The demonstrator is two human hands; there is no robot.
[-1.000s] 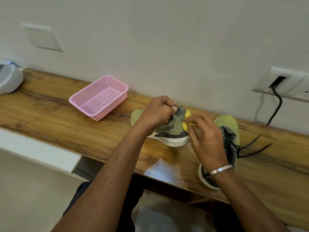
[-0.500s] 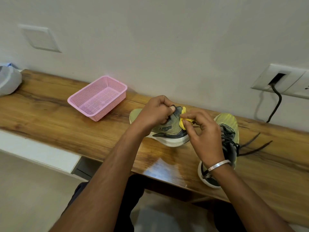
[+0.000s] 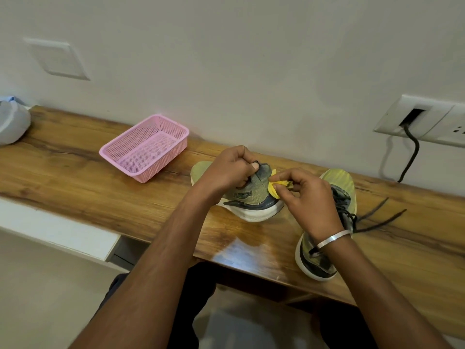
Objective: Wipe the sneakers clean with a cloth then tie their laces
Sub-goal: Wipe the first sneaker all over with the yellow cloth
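Note:
Two yellow-green sneakers with white soles sit on the wooden shelf (image 3: 75, 172). My left hand (image 3: 229, 170) grips the collar of the left sneaker (image 3: 251, 197), which lies across the shelf with its toe to the left. My right hand (image 3: 309, 200) pinches a small crumpled yellow cloth (image 3: 278, 185) against that sneaker's heel. The right sneaker (image 3: 339, 185) points toward the wall, partly hidden under my right wrist, and its dark laces (image 3: 377, 217) trail loose to the right.
A pink plastic mesh basket (image 3: 146, 149) stands to the left of the sneakers. A white bundle (image 3: 12, 124) sits at the shelf's far left end. A wall socket (image 3: 425, 119) with a black cable plugged in is at the right.
My right hand has shifted the yellow cloth slightly along the heel of the left sneaker, from the side up toward its top. My left hand keeps its grip on the collar.

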